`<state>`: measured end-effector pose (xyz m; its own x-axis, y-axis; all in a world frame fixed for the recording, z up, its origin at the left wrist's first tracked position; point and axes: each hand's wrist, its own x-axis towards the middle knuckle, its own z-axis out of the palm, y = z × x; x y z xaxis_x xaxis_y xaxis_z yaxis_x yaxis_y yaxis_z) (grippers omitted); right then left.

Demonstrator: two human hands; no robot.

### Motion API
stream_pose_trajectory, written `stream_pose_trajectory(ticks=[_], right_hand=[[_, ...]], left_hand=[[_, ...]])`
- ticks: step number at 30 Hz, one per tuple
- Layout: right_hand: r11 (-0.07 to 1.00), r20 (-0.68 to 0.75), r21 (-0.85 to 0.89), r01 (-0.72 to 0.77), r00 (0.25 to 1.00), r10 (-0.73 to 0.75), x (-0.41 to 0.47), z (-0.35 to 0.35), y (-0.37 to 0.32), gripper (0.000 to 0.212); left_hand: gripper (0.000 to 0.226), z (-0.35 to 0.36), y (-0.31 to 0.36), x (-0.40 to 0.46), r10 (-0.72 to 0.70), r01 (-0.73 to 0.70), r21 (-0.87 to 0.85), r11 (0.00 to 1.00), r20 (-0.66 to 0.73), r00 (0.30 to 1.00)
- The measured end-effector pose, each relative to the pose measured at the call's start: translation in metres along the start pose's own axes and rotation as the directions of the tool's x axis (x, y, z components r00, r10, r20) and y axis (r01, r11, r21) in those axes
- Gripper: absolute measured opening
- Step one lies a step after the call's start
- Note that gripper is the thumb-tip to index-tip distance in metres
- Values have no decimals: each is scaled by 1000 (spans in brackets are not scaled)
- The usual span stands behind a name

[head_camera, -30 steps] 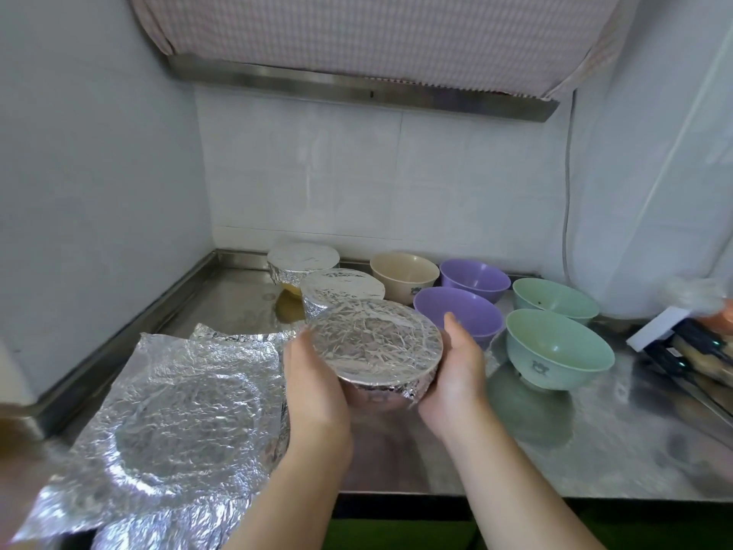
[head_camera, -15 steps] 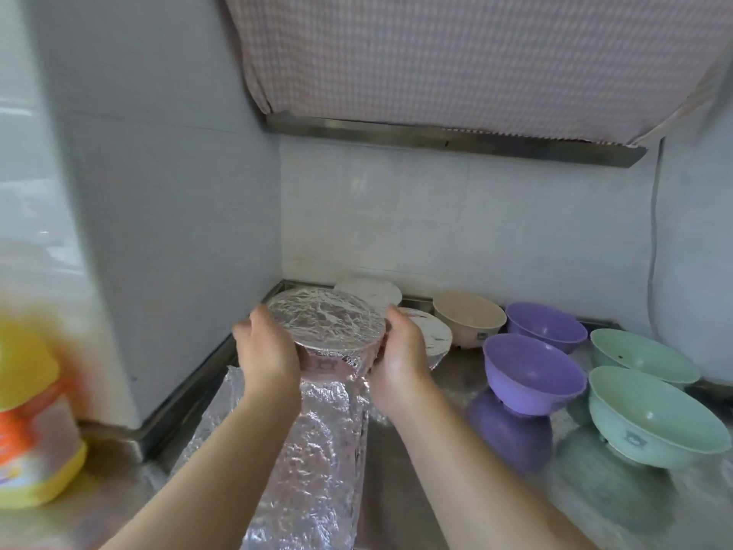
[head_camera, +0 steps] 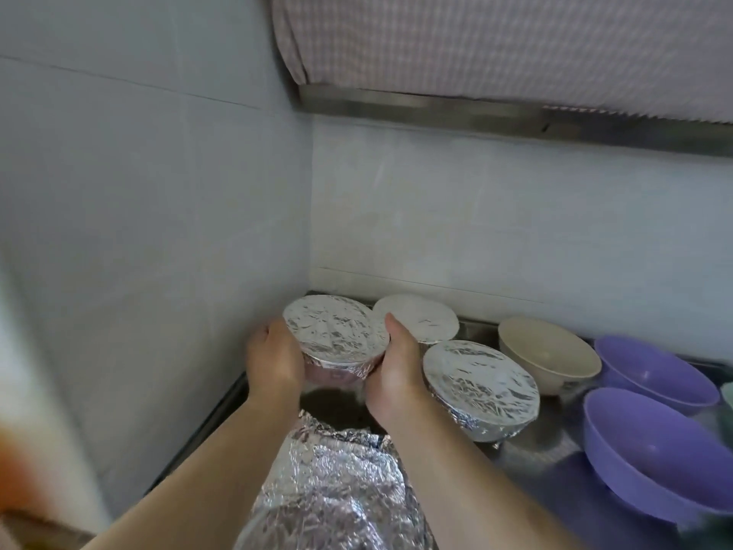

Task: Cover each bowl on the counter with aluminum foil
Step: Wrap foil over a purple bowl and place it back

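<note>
A foil-covered pink bowl (head_camera: 335, 337) hangs just above the steel counter (head_camera: 535, 442) near the left wall, close to the back corner. My left hand (head_camera: 273, 361) grips its left side and my right hand (head_camera: 396, 375) grips its right side. Two other foil-covered bowls stand beside it: one at the back (head_camera: 416, 317), one nearer and to the right (head_camera: 480, 385). Uncovered bowls follow to the right: a beige bowl (head_camera: 549, 353) and two purple bowls (head_camera: 654, 373) (head_camera: 658, 456). A crumpled foil sheet (head_camera: 337, 486) lies on the counter under my forearms.
The tiled wall (head_camera: 158, 252) stands close on the left and the back wall right behind the bowls. A checked cloth (head_camera: 496, 45) over a metal ledge hangs overhead. A blurred orange thing (head_camera: 16, 466) sits at the far left edge.
Both hands have carried the covered bowl away from the front of the counter, leftward and toward the back corner, lowering it near the counter. The view has swung left.
</note>
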<state>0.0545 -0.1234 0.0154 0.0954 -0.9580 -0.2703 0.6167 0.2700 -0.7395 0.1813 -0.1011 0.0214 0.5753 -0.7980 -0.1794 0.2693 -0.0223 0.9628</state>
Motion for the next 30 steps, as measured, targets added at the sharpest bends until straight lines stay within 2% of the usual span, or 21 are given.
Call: stream_pose_trajectory(ticks=[4,8,11,12,16,21,25,28,30], right_hand=[[999,0,-38,38,999,-38,27,1,11,42],[998,5,-55,32,999,-32,38,2,16,40],[998,7,-60,34,999,-34,45,2,20,42],[998,7,-60,37,999,-37,47,2,21,42],[995,1,-91,26,1000,-26,47,2,17,35],[984,-16,-176,-3,1000,0,38,1,12,37],[975,-40,-221,-8,999,-1,17,-2,1,31],[969,-51,-245,-37,998,26,-13,-2,-6,39],[962,-36,-271,-31,999,22,-39,-7,-15,29]], left_hand=[[37,6,-18,35,15,-20,55,998,88,996],[44,11,-34,56,27,-30,45,999,77,997],[66,12,-47,67,-1,2,-15,1000,65,998],[67,12,-46,64,-16,18,-32,999,64,998],[38,14,-16,32,-37,39,-34,999,57,998],[39,11,-10,24,-53,51,22,998,70,996],[39,5,2,8,-48,42,76,996,75,996],[39,-1,4,-11,-12,10,38,999,75,997],[37,-2,11,-41,25,-29,35,999,103,994]])
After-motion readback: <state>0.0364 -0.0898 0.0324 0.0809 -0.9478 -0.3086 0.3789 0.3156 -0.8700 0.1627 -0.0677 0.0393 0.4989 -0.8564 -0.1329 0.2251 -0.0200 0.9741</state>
